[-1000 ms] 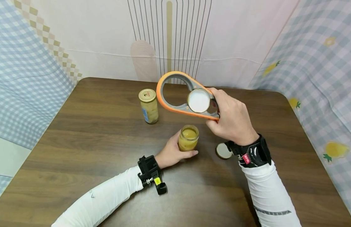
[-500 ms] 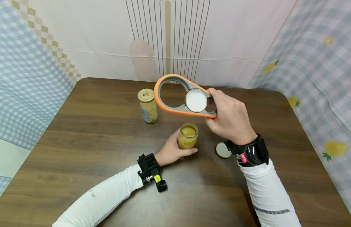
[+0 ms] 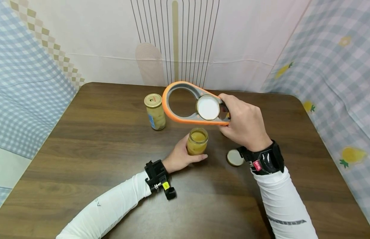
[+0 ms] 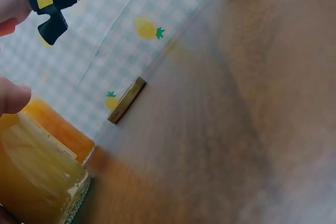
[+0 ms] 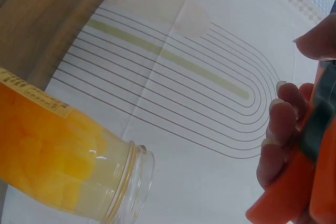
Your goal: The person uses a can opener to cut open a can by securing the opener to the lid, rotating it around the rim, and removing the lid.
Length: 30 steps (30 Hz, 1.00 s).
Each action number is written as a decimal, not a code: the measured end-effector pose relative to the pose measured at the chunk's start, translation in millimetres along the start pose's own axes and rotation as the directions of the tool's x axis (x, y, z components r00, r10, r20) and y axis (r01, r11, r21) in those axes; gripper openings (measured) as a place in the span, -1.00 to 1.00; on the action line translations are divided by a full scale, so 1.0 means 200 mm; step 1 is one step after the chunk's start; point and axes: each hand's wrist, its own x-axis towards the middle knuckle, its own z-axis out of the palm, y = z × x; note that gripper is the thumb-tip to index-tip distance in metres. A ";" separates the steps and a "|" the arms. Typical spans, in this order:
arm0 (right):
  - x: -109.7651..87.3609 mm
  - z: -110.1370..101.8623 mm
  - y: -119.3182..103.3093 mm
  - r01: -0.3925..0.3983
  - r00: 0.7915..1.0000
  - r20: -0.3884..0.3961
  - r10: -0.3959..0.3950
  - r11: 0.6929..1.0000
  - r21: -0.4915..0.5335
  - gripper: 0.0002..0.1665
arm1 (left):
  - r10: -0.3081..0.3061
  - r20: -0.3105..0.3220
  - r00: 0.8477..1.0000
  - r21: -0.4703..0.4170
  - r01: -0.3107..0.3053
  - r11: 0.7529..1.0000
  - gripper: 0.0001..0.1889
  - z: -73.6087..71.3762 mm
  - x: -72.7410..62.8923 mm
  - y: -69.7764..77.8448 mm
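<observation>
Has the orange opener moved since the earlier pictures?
Yes, slightly down: in the head view, the orange opener has its looped end lower against the table's far edge.

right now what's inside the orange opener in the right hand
A lid sits in the orange opener, pale inner side facing the head camera. Its outer face is turned away, unseen; the right hand covers the handle end.

Loop tool (image 3: 200, 121): orange w/ grey lining; held jar (image 3: 197, 142): yel. contents; table (image 3: 98, 149): dk brn woodgrain; cloth at 3 o'clock (image 3: 337, 89): bl./wht check, yel. fruit
</observation>
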 end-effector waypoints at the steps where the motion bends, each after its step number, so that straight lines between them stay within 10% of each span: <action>1: 0.00 0.00 0.00 0.006 1.000 0.000 -0.006 1.000 -0.004 -0.28 | -0.002 0.000 1.000 -0.001 0.002 1.000 -0.33 0.00 0.00 0.00; 30: 0.02 0.05 -0.01 0.086 0.996 0.037 -0.085 0.996 -0.022 -0.33 | 0.051 -0.049 0.997 -0.030 -0.053 0.998 -0.31 -0.02 0.09 -0.03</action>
